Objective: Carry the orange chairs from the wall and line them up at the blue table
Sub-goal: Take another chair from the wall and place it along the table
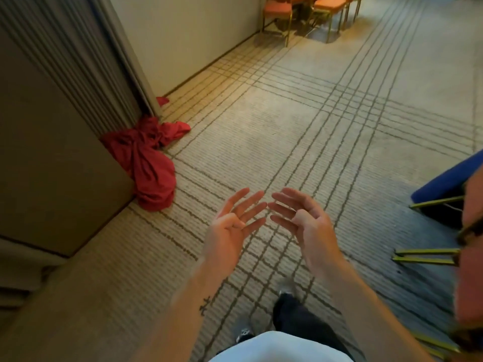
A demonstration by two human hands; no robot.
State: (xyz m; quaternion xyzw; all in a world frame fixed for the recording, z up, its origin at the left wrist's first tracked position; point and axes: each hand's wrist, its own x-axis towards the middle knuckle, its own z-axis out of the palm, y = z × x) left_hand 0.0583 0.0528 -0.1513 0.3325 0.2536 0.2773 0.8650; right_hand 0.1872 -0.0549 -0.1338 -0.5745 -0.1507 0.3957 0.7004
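Several orange chairs point(313, 11) with gold metal legs stand far ahead at the top of the view, by the cream wall point(188, 35). A corner of the blue table point(444, 178) shows at the right edge. Just below it, orange chair seats point(470, 257) with gold legs sit close to me on the right. My left hand point(232, 223) and my right hand point(300, 220) are raised in front of me, palms up, fingers spread, holding nothing. Both hands are far from the chairs at the wall.
A crumpled red cloth point(149, 158) lies on the floor at the foot of a folding partition point(65, 87) on the left. Patterned beige carpet point(300, 113) runs open between me and the far chairs. My legs and shoes point(287, 314) show below.
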